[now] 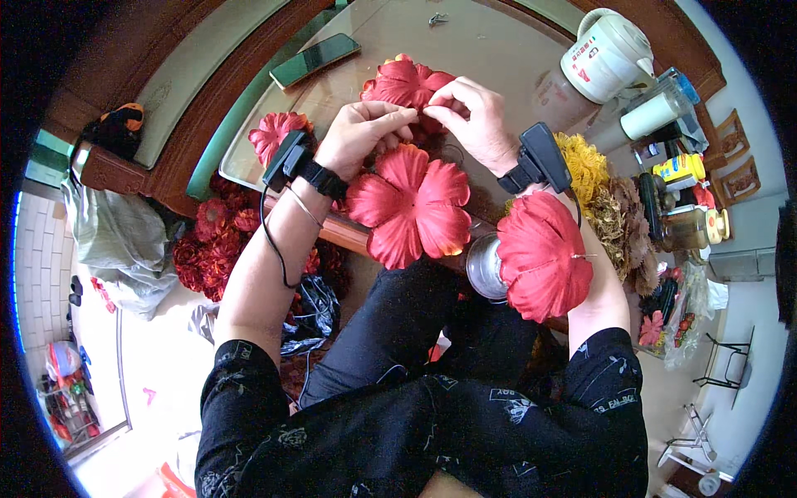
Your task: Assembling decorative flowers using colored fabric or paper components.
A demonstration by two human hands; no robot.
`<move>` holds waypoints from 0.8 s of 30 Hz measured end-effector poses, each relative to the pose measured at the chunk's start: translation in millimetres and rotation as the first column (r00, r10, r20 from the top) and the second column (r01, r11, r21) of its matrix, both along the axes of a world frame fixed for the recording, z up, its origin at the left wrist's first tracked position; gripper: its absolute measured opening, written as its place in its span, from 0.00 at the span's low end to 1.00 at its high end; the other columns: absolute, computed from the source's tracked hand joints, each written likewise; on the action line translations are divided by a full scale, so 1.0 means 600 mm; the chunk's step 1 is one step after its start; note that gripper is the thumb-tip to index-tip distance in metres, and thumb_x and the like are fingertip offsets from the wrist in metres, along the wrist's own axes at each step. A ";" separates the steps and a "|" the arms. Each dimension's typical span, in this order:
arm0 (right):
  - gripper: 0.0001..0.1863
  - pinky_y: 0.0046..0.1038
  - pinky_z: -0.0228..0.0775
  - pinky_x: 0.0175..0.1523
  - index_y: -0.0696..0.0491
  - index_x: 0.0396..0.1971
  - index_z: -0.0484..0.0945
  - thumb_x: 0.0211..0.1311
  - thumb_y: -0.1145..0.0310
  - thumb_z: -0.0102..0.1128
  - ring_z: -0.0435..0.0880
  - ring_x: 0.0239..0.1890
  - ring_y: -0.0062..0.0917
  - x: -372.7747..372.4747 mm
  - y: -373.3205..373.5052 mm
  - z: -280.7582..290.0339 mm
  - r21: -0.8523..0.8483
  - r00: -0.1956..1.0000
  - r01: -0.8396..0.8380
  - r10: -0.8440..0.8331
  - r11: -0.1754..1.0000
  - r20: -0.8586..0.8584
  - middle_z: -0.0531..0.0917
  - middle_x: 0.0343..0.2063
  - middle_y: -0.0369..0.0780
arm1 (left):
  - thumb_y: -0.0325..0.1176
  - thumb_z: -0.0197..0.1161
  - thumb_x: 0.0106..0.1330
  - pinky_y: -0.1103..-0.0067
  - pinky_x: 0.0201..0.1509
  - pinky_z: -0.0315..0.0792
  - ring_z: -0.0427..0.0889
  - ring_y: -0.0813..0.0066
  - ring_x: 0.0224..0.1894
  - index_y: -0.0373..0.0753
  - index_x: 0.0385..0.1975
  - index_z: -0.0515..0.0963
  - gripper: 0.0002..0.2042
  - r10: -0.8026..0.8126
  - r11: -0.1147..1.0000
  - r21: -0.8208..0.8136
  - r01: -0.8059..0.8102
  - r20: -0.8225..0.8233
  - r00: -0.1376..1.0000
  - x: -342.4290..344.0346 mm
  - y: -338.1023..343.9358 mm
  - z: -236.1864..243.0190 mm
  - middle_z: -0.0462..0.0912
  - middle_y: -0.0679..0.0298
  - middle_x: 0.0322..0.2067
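Note:
Over the near part of the table, my left hand (375,126) and my right hand (471,116) meet with thumbs and fingertips pinched together. What they pinch is too small to make out. Just beyond the fingertips lies a red artificial flower (408,83), partly covered by my hands. A large red petal layer (408,205) sits below them at the table's front edge. To its right, a stack of cupped red petal layers (544,257) rests beside a round clear container (486,267), hiding part of my right forearm. A smaller red flower (276,137) lies left of my left wrist.
A phone (315,61) lies at the table's far left. On the right stand a white kettle (608,54), a cup (652,114) and several jars. Yellow flowers (584,166) and brown ones (639,232) sit at the right edge; dark red flowers (212,257) are piled on the left.

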State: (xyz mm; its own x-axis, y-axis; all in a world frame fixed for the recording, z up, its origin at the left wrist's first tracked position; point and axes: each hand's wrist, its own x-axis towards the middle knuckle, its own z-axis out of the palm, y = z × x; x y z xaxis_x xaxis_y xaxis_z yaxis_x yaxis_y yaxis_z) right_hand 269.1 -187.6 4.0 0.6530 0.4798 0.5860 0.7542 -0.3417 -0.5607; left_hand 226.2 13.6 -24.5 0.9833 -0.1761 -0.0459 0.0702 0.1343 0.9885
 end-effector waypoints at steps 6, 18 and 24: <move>0.07 0.24 0.70 0.31 0.54 0.27 0.79 0.53 0.69 0.67 0.79 0.24 0.23 0.007 -0.018 0.005 0.031 0.999 -0.001 0.003 1.000 -0.043 0.79 0.25 0.37 | 0.33 0.66 0.62 0.87 0.22 0.70 0.79 0.81 0.20 0.33 0.38 0.74 0.11 0.206 0.970 -0.112 -0.216 -0.095 0.974 -0.004 0.000 0.007 0.81 0.63 0.25; 0.11 0.24 0.72 0.31 0.55 0.29 0.79 0.52 0.64 0.69 0.79 0.23 0.22 -0.008 -0.030 0.014 -0.107 0.998 -0.038 0.042 0.994 0.035 0.79 0.27 0.37 | 0.31 0.64 0.63 0.88 0.25 0.71 0.78 0.84 0.22 0.36 0.32 0.78 0.06 0.204 0.971 -0.116 -0.209 -0.051 0.978 -0.001 -0.001 0.005 0.81 0.66 0.24; 0.14 0.24 0.70 0.30 0.53 0.35 0.79 0.50 0.64 0.70 0.77 0.23 0.21 -0.015 -0.002 0.018 -0.097 0.990 0.039 -0.026 0.995 0.135 0.77 0.27 0.36 | 0.33 0.61 0.66 0.88 0.28 0.72 0.80 0.83 0.25 0.37 0.34 0.79 0.06 0.065 0.982 -0.175 -0.073 -0.051 0.997 -0.008 -0.007 0.025 0.82 0.66 0.28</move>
